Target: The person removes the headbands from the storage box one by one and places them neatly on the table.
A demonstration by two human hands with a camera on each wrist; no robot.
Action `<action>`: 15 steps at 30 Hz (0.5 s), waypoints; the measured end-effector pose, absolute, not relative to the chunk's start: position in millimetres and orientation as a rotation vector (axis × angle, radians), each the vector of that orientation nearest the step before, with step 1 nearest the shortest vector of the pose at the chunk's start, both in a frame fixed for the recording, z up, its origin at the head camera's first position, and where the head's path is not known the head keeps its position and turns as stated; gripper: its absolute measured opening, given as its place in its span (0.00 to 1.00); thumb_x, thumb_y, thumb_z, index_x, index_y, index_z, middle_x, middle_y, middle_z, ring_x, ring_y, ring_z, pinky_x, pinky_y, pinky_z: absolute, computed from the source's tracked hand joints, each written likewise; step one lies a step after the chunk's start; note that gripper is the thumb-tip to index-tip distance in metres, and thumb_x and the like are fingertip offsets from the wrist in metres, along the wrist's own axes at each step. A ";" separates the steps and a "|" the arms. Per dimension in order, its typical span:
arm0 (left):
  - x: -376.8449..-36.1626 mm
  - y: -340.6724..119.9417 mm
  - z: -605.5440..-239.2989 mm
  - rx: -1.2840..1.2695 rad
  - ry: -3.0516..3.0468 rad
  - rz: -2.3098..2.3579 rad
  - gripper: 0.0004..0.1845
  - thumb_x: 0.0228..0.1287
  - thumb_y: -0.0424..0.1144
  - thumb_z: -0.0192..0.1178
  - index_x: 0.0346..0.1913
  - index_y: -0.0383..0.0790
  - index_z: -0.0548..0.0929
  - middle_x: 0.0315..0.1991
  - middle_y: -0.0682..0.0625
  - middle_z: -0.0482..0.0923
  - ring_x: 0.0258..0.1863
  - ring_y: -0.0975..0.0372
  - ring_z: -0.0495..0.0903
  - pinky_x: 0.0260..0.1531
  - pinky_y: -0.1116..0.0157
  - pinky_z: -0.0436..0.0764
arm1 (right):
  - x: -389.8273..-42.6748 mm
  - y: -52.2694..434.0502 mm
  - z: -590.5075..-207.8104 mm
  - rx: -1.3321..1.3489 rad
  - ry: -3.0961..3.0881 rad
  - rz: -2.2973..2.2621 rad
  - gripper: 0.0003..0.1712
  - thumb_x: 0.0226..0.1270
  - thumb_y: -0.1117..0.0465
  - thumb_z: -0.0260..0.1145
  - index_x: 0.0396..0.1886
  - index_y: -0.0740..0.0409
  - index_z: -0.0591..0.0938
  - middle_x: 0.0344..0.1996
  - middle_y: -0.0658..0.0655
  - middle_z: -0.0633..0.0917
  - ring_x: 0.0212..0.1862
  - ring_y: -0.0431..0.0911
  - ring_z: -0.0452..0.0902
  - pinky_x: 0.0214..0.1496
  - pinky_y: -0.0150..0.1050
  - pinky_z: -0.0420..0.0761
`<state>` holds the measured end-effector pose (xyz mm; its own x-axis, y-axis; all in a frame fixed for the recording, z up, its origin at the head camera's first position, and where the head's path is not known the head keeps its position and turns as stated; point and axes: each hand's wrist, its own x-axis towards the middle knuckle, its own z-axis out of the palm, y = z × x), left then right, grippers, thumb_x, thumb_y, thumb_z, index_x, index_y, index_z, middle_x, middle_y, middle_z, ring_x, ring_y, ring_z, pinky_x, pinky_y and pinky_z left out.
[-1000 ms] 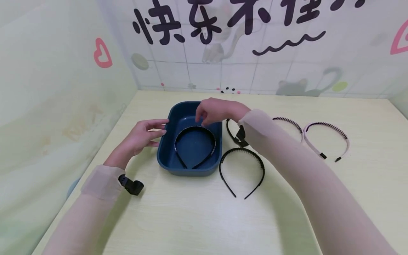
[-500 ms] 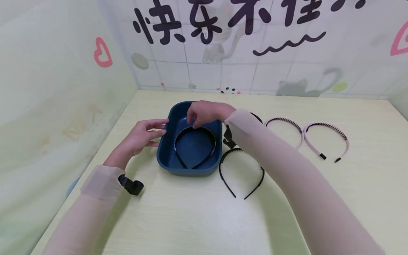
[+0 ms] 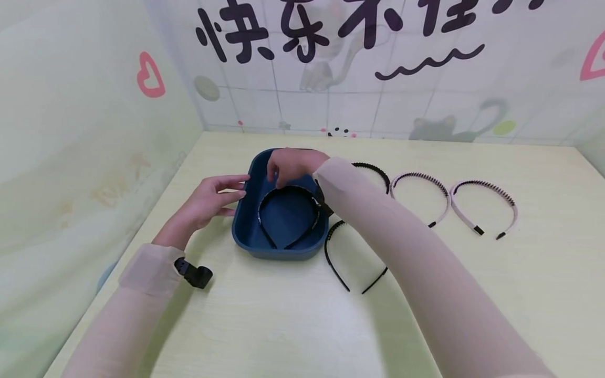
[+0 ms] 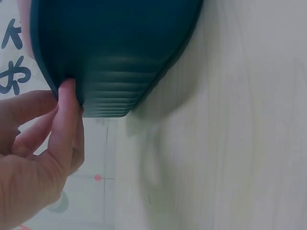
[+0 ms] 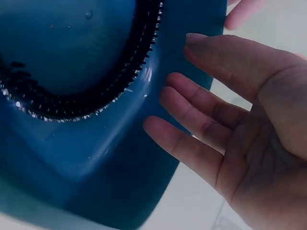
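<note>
A dark blue plastic box [image 3: 283, 255] stands on the table, holding a black toothed headband [image 5: 129, 62] with glittery stones along its edge. My left hand [image 3: 203, 202] is at the box's left side, its extended fingertips touching the rim and outer wall. Over the far part of the box hovers my right hand [image 3: 294, 163], with nothing in its loosely bent fingers. The right wrist view has those fingers spread apart beside the headband.
Just right of the box lie a black headband [image 3: 326, 249] and, farther back, another black headband [image 3: 373, 167], both partly behind the right forearm. Two pale pink headbands [image 3: 420, 175] lie farther right. A printed cloth wall [image 3: 378, 115] borders the table's back.
My right hand has shifted left across the box, uncovering more of the back black headband and the nearer pink one. The left hand and box stay put.
</note>
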<state>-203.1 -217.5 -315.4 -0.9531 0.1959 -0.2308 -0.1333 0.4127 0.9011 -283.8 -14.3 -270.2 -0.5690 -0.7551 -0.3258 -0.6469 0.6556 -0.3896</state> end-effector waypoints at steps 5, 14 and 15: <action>-203.3 -217.9 -315.4 0.053 2.368 1.553 0.25 0.67 0.36 0.53 0.66 0.41 0.65 0.58 0.40 0.62 0.53 0.54 0.69 0.35 0.66 0.81 | -287.0 -18.8 -275.8 -1.053 2.413 -0.296 0.18 0.63 0.64 0.62 0.54 0.58 0.78 0.54 0.55 0.75 0.50 0.45 0.71 0.53 0.37 0.72; -203.8 -218.0 -315.2 0.049 2.368 1.553 0.25 0.67 0.36 0.53 0.66 0.41 0.65 0.58 0.40 0.63 0.53 0.54 0.68 0.35 0.66 0.81 | -292.1 -22.9 -285.5 -0.970 2.396 -0.300 0.19 0.64 0.63 0.61 0.55 0.56 0.77 0.56 0.53 0.74 0.51 0.44 0.70 0.54 0.37 0.71; -203.8 -217.9 -315.0 0.049 2.367 1.555 0.25 0.67 0.36 0.53 0.66 0.41 0.65 0.58 0.40 0.63 0.54 0.54 0.68 0.35 0.66 0.81 | -292.3 -23.4 -286.2 -0.959 2.393 -0.304 0.18 0.64 0.63 0.61 0.55 0.56 0.77 0.56 0.53 0.73 0.51 0.44 0.70 0.54 0.37 0.71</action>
<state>-203.8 -217.9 -315.0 -0.9520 0.1950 -0.2359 -0.1389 0.4113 0.9009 -292.3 -23.4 -286.2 -0.6016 -0.6925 -0.3982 -0.5708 0.7214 -0.3921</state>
